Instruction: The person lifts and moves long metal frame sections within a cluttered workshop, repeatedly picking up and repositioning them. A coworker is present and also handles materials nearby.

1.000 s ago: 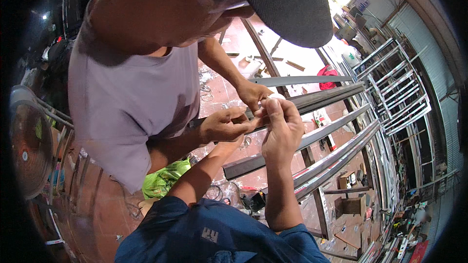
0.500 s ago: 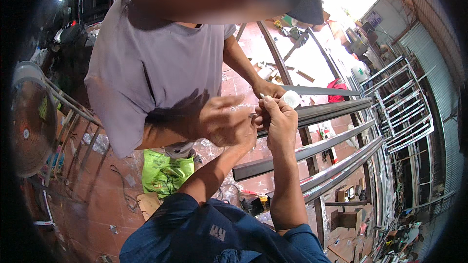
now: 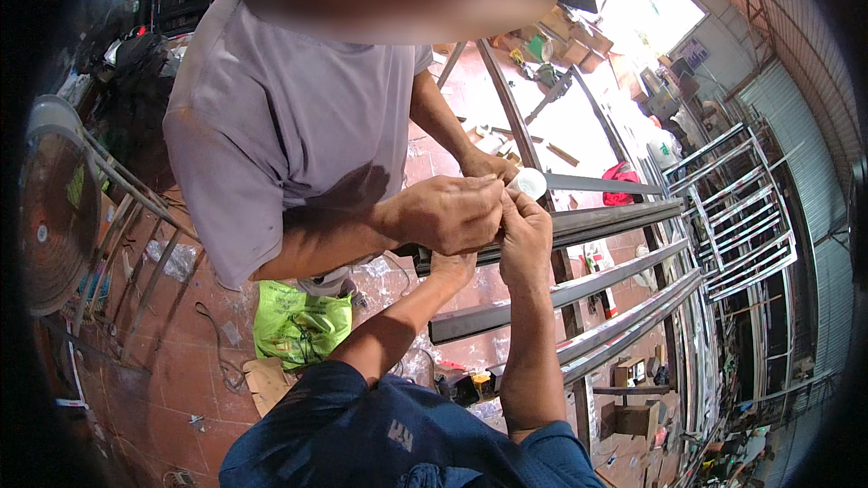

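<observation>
My right hand [image 3: 526, 233] is raised over a dark metal bar [image 3: 615, 217], its fingertips pinched on a small white round piece [image 3: 528, 183]. My left hand [image 3: 452, 267] sits just below, largely covered by a co-worker's hand [image 3: 448, 212], so its grip is hidden. The co-worker, in a grey shirt [image 3: 289, 126], stands facing me, and their other hand [image 3: 488, 165] touches the white piece from behind. All the hands are bunched together at the end of the bar.
Several long metal bars [image 3: 561, 294] lie across a stand in front of me. White metal frames [image 3: 732, 208] lean at the right. A green bag [image 3: 298, 321] lies on the red tiled floor, a fan [image 3: 54, 208] stands at the left, and boxes [image 3: 637, 416] sit lower right.
The view has tilted down and the co-worker's body now fills the top. The hands stay bunched at the bar end, and the white piece shows more plainly above my right fingers.
</observation>
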Tool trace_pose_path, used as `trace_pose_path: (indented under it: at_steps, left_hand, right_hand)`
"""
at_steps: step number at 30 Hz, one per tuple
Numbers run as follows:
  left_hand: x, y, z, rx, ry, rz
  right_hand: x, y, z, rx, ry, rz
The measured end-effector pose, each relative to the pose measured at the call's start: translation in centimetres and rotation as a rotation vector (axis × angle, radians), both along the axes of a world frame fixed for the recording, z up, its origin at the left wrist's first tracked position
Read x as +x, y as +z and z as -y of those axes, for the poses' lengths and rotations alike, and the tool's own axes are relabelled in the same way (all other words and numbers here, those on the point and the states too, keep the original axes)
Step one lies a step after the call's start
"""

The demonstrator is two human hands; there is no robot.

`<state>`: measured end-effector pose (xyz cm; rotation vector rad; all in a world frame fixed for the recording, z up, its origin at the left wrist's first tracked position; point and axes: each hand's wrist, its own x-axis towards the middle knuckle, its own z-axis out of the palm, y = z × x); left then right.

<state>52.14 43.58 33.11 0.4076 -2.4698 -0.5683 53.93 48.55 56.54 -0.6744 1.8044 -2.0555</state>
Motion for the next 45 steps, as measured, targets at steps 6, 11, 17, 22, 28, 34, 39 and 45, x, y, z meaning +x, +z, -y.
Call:
trace_pose_path:
  at_steps: [6, 11, 17, 22, 28, 34, 39, 45]
  left_hand:
    - [-1.2, 3.2, -0.2, -0.117, -0.005, 0.108]
    - [-3.1, -5.0, -0.5, -0.284, 0.098, 0.299]
    - [-3.7, -2.6, -1.2, -0.065, 0.117, 0.223]
    - [-1.5, 0.4, -0.7, -0.056, 0.098, 0.166]
    - [0.1, 1.1, 0.0, -0.085, 0.091, 0.152]
    - [0.5, 1.2, -0.6, -0.213, 0.024, 0.07]
    - [-0.7, -1.1, -0.3, -0.221, 0.017, 0.047]
    - [-1.3, -0.7, 1.1, 0.374, -0.075, -0.341]
  right_hand:
    - [2.5, 3.2, -0.8, 0.425, -0.344, -0.83]
    - [6.8, 6.3, -3.2, 0.494, -0.31, -0.916]
    - [8.6, 6.5, -4.3, 0.553, -0.18, -1.126]
    - [9.0, 6.3, -3.8, 0.58, -0.161, -1.218]
    - [9.0, 5.5, -3.2, 0.656, -0.14, -1.243]
    - [9.5, 5.6, -3.3, 0.732, -0.116, -1.215]
    - [10.1, 5.5, -4.6, 0.7, -0.117, -1.124]
    - [11.4, 2.7, -8.0, 0.722, 0.035, -0.854]
